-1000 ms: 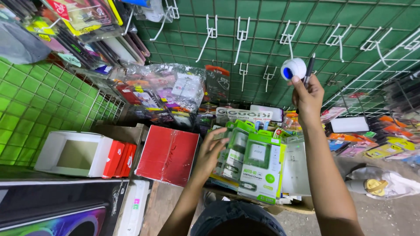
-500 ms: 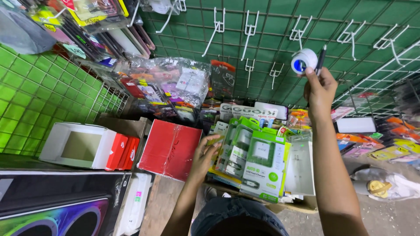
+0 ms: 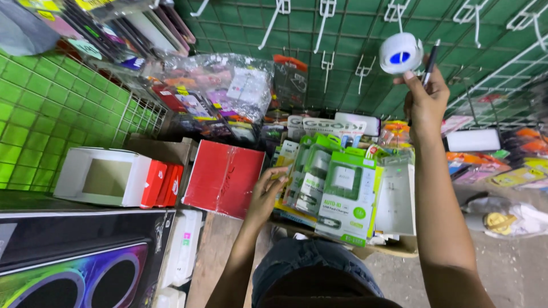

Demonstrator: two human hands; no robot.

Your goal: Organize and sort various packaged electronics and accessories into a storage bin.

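White round tape-like roll with blue centre, up at 1 o'clock, pinched in right hand together with a black pen, just below the white hooks on the green grid wall. Left hand at centre, fingers curled on the edge of green packaged chargers. Red box just beside at 9 o'clock; bare floor at 4 o'clock.

white tape roll | raised, upright | black pen beside | green packs stacked low
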